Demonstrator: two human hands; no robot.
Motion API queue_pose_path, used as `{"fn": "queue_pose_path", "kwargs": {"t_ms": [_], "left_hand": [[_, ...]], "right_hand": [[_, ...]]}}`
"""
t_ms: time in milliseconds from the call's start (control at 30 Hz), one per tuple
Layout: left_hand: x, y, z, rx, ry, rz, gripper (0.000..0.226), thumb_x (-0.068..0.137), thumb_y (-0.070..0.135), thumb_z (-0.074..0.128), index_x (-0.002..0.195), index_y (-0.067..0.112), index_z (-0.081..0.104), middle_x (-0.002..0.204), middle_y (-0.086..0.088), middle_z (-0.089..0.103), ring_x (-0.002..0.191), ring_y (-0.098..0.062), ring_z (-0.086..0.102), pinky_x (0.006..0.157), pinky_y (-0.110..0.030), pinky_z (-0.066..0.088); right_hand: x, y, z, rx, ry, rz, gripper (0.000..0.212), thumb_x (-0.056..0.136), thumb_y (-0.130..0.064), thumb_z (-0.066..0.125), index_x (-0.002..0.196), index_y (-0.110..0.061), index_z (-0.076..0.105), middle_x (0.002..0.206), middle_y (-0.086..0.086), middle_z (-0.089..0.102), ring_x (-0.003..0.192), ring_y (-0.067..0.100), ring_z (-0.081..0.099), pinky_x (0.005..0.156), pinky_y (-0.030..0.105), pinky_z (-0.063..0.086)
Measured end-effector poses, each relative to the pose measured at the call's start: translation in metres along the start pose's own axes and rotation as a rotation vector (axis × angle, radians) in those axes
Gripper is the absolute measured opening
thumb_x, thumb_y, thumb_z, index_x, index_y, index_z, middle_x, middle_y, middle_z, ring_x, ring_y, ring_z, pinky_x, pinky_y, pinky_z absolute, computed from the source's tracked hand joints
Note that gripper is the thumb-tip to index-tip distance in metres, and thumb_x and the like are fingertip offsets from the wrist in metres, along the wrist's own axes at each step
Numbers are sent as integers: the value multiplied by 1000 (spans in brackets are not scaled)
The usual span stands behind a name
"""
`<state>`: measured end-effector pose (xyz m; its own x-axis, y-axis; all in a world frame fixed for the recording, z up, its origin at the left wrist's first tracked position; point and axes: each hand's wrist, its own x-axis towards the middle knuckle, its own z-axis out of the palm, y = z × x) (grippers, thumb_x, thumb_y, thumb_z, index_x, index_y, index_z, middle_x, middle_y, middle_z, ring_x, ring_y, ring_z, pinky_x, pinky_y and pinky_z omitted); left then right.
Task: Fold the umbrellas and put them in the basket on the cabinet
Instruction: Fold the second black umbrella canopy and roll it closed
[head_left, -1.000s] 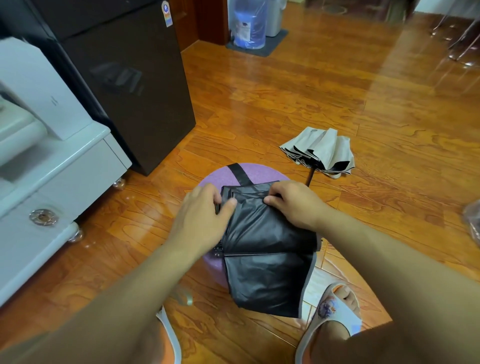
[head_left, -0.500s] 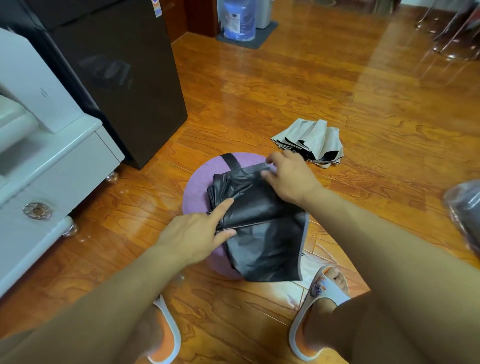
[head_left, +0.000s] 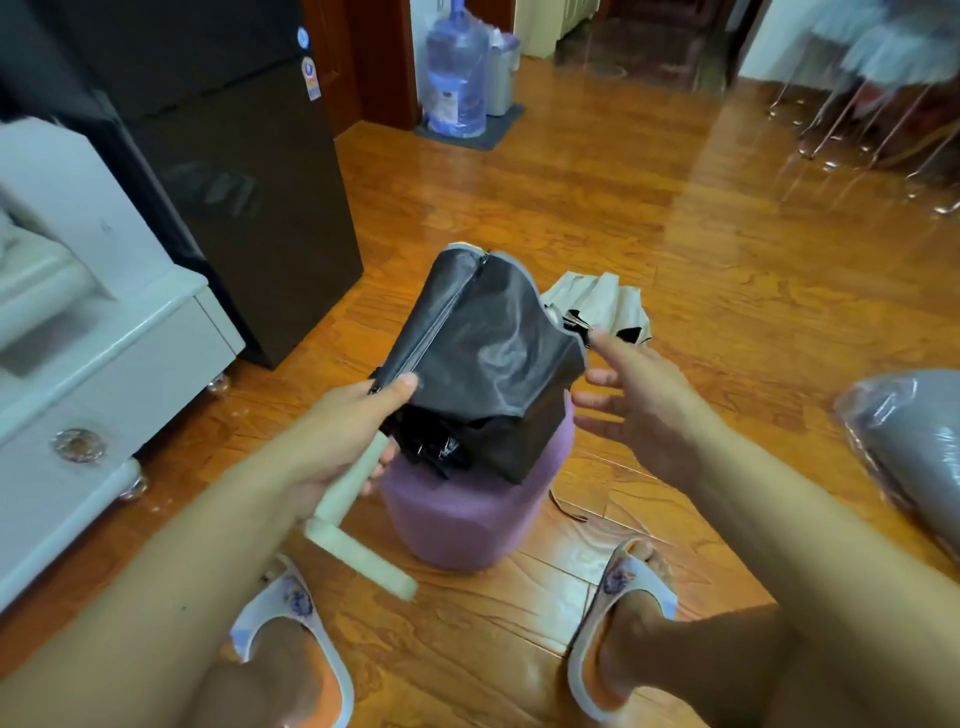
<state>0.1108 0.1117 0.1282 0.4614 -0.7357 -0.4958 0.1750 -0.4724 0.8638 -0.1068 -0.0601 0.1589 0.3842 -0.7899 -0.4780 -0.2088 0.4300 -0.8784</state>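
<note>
Polished wood floor (head_left: 597, 218) fills the frame. At centre, the left hand (head_left: 348, 426) grips the black umbrella (head_left: 483, 353) near its pale handle (head_left: 353, 514), above a purple stool (head_left: 467, 514). The right hand (head_left: 639, 400) hovers beside it, fingers spread, holding nothing. Loose canopy folds could spring open if not gathered; a second umbrella (head_left: 608, 301) lies behind.

No text can be read: the two round stickers (head_left: 307, 57) on the tall dark glossy fridge (head_left: 244, 171), upper left of the frame, are too blurred.
</note>
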Motion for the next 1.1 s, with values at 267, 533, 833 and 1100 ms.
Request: {"fn": "queue_pose_path", "kwargs": {"t_ms": [267, 533, 833, 1100], "left_hand": [[-24, 2, 3, 63, 46, 38, 33, 97, 59, 58, 98, 27, 63, 63, -11, 51, 46, -19, 45, 43, -23, 37], [-17, 7, 5, 78, 73, 74, 36, 96, 59, 59, 114, 28, 60, 61, -8, 54, 46, -21, 51, 44, -26, 42], [-14, 15, -18, 155, 33, 25, 31, 94, 63, 58, 107, 37, 67, 63, -8, 51, 48, -20, 47, 45, -27, 38], [-12, 5, 12, 55, -147, -149, 42, 92, 67, 59, 107, 28, 62, 64, -8, 50, 45, -19, 44, 45, -22, 36]], "right_hand": [[-31, 7, 21, -17, -286, 422, 77, 86, -60, 66, 132, -2, 44, 117, 24, 66, 96, 37, 74, 66, 50, 62], [4, 3, 31, 122, -15, 21, 44, 91, -49, 66, 122, -18, 61, 109, 4, 67, 91, 26, 61, 81, 39, 54], [2, -30, -11, -243, -233, -365, 29, 94, -20, 66, 65, -17, 65, 75, -7, 67, 77, 5, 60, 85, 28, 40], [-7, -51, 3, -4, -42, -431, 23, 102, -31, 59, 94, -11, 66, 87, 2, 63, 80, 13, 56, 73, 28, 41]]}}
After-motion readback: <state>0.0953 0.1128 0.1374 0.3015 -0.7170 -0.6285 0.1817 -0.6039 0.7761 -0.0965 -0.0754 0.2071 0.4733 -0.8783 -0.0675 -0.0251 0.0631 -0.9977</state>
